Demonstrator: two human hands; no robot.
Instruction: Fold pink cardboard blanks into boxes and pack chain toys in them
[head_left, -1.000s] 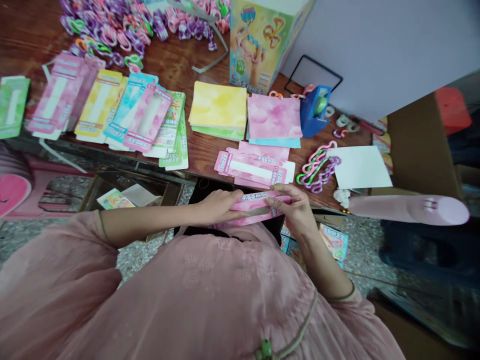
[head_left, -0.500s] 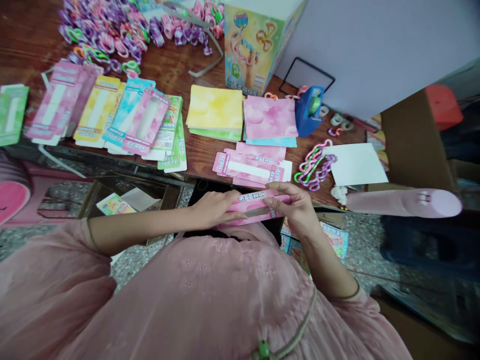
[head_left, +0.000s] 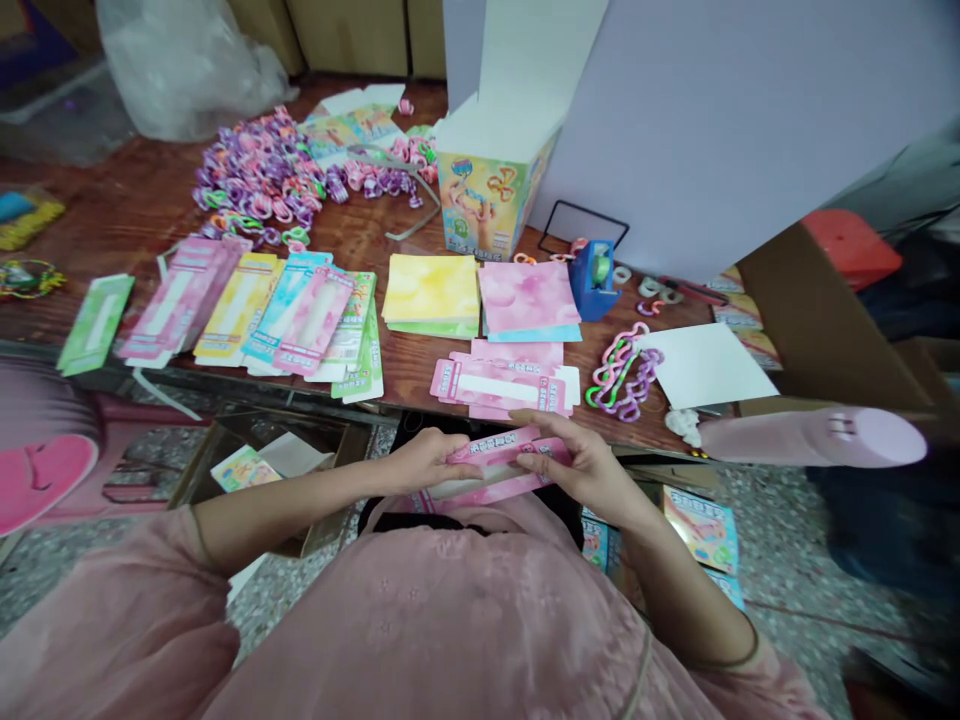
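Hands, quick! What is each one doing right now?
Left hand: closed, holding the pink card sleeve.
Right hand: closed, holding the same pink card sleeve.

Pink card (head_left: 491,462) partly hidden by left hand (head_left: 427,462) and right hand (head_left: 581,470); print too small to read. Pink cylinder (head_left: 814,437) blurred, pink stool (head_left: 45,470) cut off by left edge.

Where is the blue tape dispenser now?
In the head view, the blue plastic tape dispenser stands right of the pink paper stack, in front of a black wire frame.
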